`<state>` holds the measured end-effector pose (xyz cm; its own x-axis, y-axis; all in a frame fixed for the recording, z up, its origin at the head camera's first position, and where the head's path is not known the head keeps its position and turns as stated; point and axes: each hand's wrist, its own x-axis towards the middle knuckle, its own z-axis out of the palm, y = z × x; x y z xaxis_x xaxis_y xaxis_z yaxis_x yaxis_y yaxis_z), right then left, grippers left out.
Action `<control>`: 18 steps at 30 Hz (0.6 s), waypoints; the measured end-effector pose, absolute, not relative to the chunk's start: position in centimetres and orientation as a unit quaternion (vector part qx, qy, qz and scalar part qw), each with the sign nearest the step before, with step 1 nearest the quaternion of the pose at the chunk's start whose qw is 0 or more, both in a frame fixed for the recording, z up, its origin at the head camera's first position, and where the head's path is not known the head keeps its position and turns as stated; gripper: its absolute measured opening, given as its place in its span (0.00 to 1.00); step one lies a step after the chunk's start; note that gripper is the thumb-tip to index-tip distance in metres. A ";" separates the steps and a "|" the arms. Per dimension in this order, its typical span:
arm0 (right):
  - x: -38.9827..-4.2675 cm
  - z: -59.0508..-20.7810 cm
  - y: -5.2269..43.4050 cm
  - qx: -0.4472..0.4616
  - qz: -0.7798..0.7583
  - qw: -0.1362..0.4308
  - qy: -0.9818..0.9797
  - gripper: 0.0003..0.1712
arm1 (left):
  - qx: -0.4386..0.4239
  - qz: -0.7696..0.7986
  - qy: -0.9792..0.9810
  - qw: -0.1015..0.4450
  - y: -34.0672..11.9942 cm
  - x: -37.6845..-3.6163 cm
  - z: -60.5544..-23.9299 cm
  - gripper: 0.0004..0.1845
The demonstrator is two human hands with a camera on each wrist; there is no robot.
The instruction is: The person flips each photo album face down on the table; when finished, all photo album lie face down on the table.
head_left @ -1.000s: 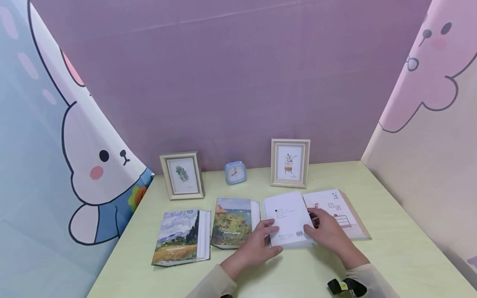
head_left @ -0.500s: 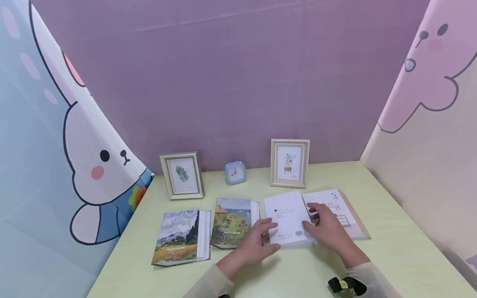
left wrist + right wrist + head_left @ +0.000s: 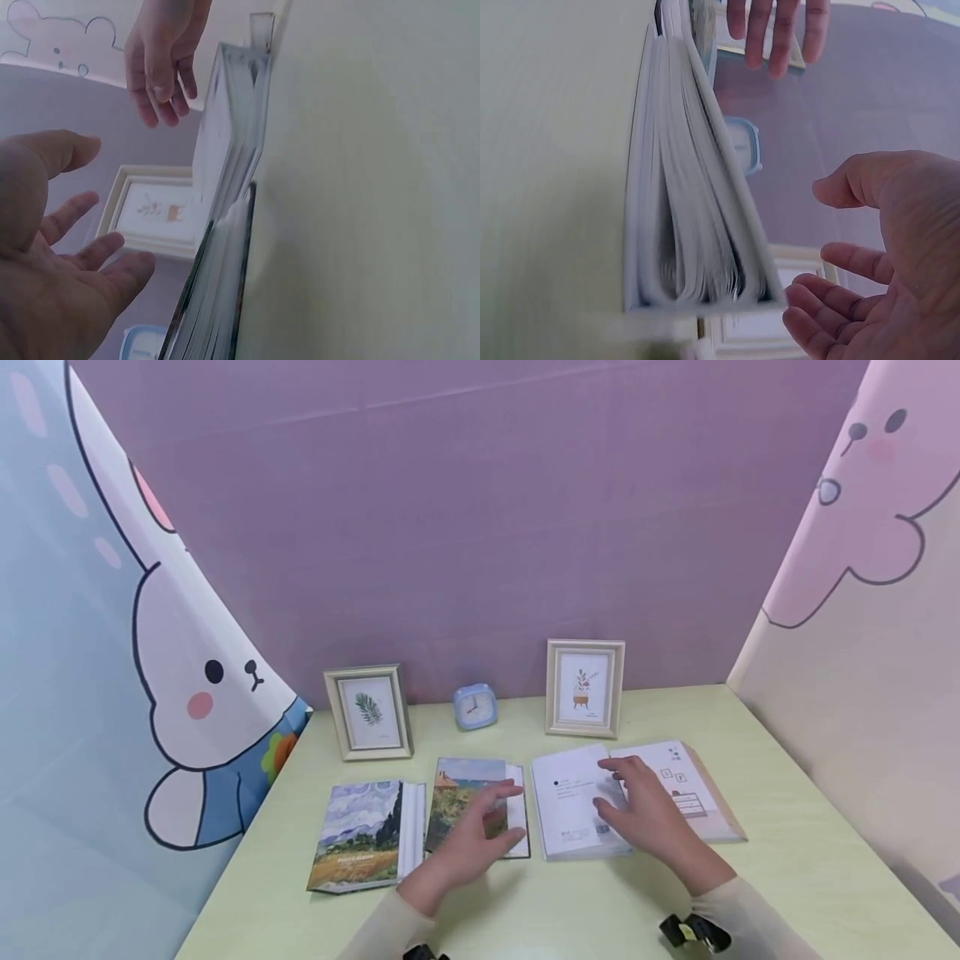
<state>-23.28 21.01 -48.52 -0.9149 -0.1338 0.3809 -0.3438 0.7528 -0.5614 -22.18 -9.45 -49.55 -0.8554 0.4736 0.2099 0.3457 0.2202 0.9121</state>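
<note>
A white-covered album (image 3: 573,802) lies flat on the pale green desk (image 3: 570,910). My right hand (image 3: 637,810) hovers just above it, fingers spread and relaxed, holding nothing. My left hand (image 3: 483,831) is open over the middle album with a painted cover (image 3: 461,802). In the right wrist view the thick white album (image 3: 697,217) shows its page edges, and my right hand's palm (image 3: 885,262) stands off from it. The left wrist view shows my left hand (image 3: 60,277) open beside the album edges (image 3: 221,277).
A third painted album (image 3: 360,835) lies at the left. A flat printed frame (image 3: 690,789) lies right of the white album. Two upright picture frames (image 3: 369,712) (image 3: 585,687) and a small blue clock (image 3: 474,706) stand by the purple back wall. Cartoon panels close both sides.
My left hand has let go of the white album's left edge and moved left over the middle album. My right hand has lifted and opened, shifting slightly left above the white album.
</note>
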 end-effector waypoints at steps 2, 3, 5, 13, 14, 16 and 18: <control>-23.4 -48.3 20.4 0.140 0.329 0.154 -0.921 0.33 | 0.266 0.569 0.776 0.055 -10.3 -22.4 -49.4 0.30; -23.5 -48.2 20.1 0.145 0.329 0.151 -0.921 0.33 | 0.267 0.569 0.776 0.051 -10.8 -22.4 -49.3 0.30; -23.6 -47.9 19.5 0.154 0.332 0.143 -0.920 0.33 | 0.263 0.566 0.780 0.035 -11.6 -22.6 -49.1 0.30; -24.2 -47.5 16.7 0.176 0.333 0.099 -0.921 0.34 | 0.229 0.564 0.794 -0.008 -14.7 -22.8 -49.1 0.28; -24.3 -47.4 16.3 0.180 0.334 0.093 -0.920 0.35 | 0.223 0.565 0.795 -0.010 -15.0 -22.8 -49.1 0.28; -24.4 -47.4 15.7 0.191 0.336 0.087 -0.918 0.35 | 0.215 0.561 0.799 -0.026 -15.6 -22.9 -49.2 0.27; -24.6 -47.5 15.2 0.201 0.339 0.084 -0.915 0.35 | 0.213 0.560 0.799 -0.045 -16.1 -23.0 -49.3 0.27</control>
